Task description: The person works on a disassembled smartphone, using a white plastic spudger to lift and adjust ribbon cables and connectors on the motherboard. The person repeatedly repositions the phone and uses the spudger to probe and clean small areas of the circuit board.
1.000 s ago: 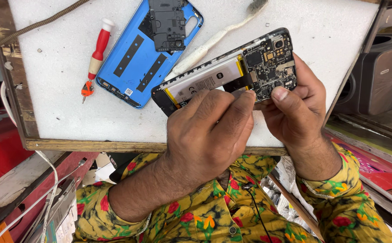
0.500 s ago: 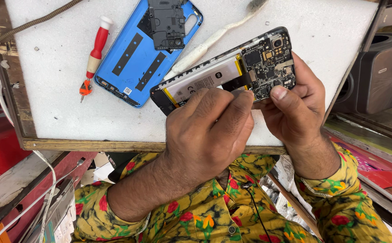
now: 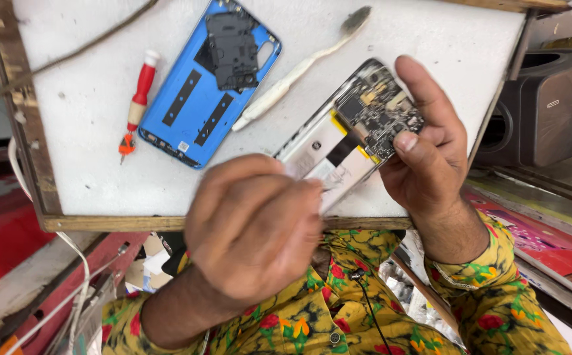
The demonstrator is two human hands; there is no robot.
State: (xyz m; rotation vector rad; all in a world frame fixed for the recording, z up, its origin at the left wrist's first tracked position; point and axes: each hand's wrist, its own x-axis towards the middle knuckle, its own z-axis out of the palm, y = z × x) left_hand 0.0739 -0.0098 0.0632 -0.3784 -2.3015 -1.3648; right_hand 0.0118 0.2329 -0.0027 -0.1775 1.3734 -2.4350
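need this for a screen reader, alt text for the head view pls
The right hand holds an opened phone over a white board while the blurred left hand works at it. A blue back cover, red screwdriver and toothbrush lie behind.

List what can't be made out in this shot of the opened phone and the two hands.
Head view only:
- Left hand: motion-blurred; whatever its fingertips pinch is not readable.
- Opened phone: lower end hidden behind the left hand.
- Right hand: its grip covers the phone's far edge.
- Blue back cover: top cut by frame edge.
- Red screwdriver: tip too small.
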